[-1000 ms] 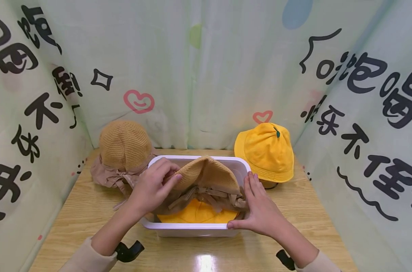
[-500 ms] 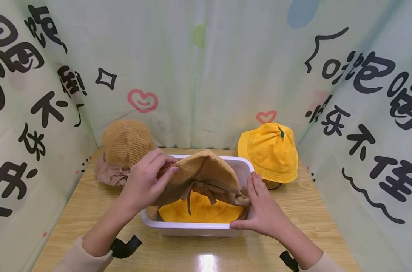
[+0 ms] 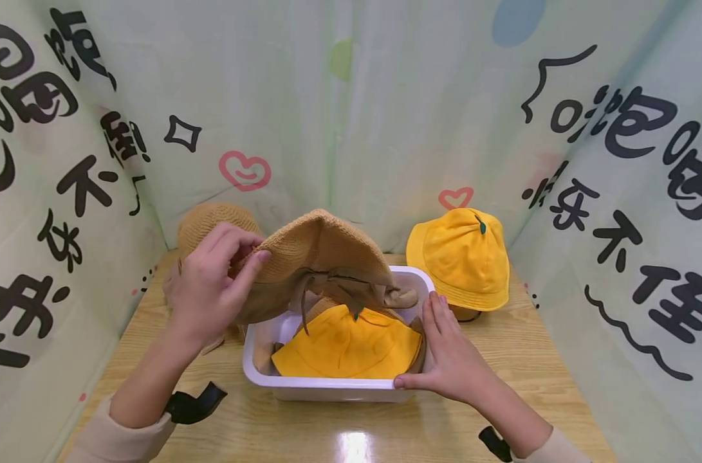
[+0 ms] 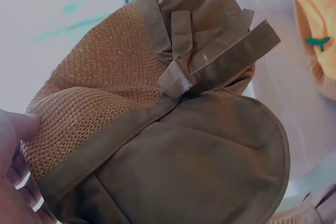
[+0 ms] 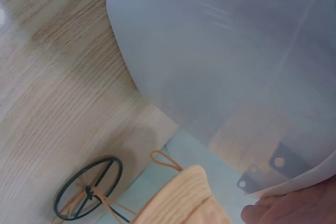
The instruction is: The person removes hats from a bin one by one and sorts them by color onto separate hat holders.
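Over the bin's (image 3: 339, 384) left and back part, your left hand (image 3: 214, 276) has the tan hat (image 3: 322, 251) up, thumb and fingers pinching the knit crown at its left edge. A second ago that hat sat lower, down in the bin, covering most of the yellow hat (image 3: 347, 344); now it's higher and further left, so the yellow hat's green leaf shows, plus some tan knit behind it. Can't tell if the tan hat's right end touches the bin. Your right hand (image 3: 452, 357) hasn't left the bin's right rim: fingers lying together along it, thumb apart on the front corner. Bin stays put on the wood-grain table (image 3: 536, 399), glare near its front edge. Second tan hat (image 3: 214, 222) stands back left, now more hidden by your left hand; second yellow hat (image 3: 461, 257) stands back right, just beside the bin. Pale green curtains (image 3: 293, 83) close off the back and both sides, printed with black lettering (image 3: 640, 122), red hearts (image 3: 244, 171) and a blue drop (image 3: 517, 22).
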Demonstrator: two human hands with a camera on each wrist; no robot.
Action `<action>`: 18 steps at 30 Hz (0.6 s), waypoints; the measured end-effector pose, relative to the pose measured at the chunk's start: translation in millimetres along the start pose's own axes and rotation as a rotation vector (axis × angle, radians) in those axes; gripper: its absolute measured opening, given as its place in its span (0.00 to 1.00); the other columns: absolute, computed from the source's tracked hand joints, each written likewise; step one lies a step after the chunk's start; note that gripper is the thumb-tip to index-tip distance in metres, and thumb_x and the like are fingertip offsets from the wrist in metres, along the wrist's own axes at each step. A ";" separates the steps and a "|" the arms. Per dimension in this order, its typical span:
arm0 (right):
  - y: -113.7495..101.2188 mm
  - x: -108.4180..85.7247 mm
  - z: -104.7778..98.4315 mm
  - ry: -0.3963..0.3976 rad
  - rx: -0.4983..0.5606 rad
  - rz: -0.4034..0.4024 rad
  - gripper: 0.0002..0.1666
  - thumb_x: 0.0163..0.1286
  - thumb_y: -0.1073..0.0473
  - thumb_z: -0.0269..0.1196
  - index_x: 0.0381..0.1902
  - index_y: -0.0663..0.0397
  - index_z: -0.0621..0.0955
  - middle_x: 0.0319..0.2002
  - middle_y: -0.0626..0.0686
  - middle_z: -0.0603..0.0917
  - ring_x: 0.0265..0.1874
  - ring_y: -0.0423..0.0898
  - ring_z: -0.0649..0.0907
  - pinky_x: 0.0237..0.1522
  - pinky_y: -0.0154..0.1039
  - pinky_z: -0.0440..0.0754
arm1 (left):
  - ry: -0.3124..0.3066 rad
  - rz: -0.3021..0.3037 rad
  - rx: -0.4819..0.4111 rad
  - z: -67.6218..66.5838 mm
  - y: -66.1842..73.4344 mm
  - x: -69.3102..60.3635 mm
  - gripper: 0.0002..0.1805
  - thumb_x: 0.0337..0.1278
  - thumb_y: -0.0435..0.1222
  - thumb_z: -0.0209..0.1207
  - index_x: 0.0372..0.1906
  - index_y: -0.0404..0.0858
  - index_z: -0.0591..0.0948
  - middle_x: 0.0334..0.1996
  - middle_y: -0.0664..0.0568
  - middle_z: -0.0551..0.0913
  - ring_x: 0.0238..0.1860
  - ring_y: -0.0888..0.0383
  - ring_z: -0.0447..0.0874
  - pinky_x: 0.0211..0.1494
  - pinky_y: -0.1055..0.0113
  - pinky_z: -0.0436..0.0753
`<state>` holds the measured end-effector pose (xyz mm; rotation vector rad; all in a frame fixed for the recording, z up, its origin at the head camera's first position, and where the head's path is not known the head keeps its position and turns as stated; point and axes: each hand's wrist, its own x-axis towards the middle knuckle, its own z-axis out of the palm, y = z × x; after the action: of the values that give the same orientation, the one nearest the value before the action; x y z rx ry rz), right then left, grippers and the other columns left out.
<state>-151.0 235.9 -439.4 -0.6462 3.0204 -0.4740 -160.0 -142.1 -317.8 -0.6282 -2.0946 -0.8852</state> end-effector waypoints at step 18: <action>0.9 -0.3 0.5 -0.011 0.016 -0.003 0.85 0.42 0.15 0.66 0.79 0.63 0.44 0.79 0.65 0.38 0.78 0.64 0.42 0.73 0.65 0.52 | 0.139 -0.044 0.059 -36.1 -33.2 15.2 0.05 0.56 0.26 0.67 0.37 0.29 0.83 0.30 0.44 0.77 0.31 0.63 0.67 0.32 0.79 0.66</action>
<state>-151.1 236.6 -440.2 -0.6498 3.0023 -0.4931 -174.7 -188.5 -301.5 -0.4773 -2.0089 -0.8633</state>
